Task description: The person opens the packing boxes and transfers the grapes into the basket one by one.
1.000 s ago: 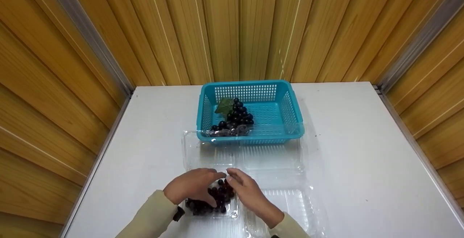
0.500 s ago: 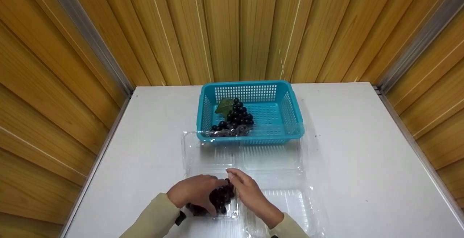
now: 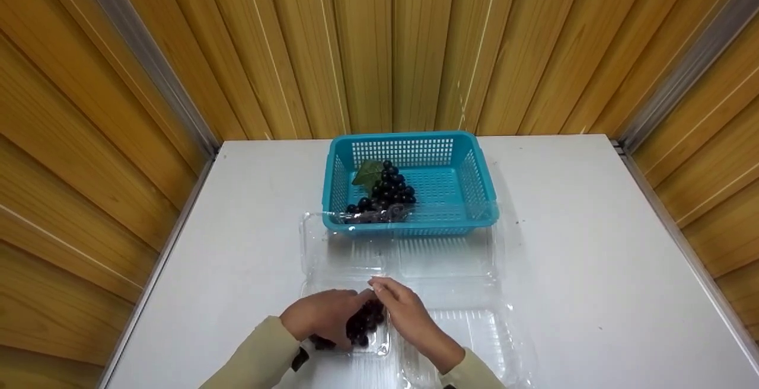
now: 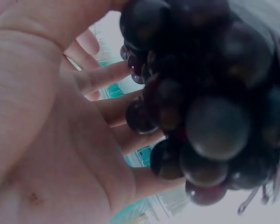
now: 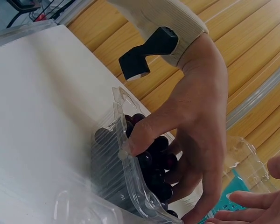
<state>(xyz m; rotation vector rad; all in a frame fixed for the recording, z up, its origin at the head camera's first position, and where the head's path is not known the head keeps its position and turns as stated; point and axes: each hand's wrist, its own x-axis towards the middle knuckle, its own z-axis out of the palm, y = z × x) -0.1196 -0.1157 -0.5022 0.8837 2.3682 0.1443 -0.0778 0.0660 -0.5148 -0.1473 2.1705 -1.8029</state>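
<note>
A bunch of dark grapes (image 3: 364, 324) lies in the left compartment of a clear plastic clamshell box (image 3: 383, 348), its lid (image 3: 445, 258) folded back. My left hand (image 3: 323, 318) reaches over the bunch and holds it between thumb and fingers; in the left wrist view the fingers (image 4: 102, 77) run behind the grapes (image 4: 214, 126), with thin stems at the side. Seen from the right wrist, the left thumb is at the box's near rim. My right hand (image 3: 410, 321) is beside the bunch, fingers extended, fingertips close to the left hand's. The palm hides part of the grapes.
Behind the box stands a blue-green plastic basket (image 3: 403, 136) holding another bunch of dark grapes (image 3: 391, 187) with a green leaf (image 3: 367, 173). The raised lid overlaps the basket's front edge. Wood-patterned walls (image 3: 421, 45) surround the white table (image 3: 255, 199).
My left hand has shifted slightly right and toward me over the grapes, its fingers lower and closer around them. The right hand has barely moved.
</note>
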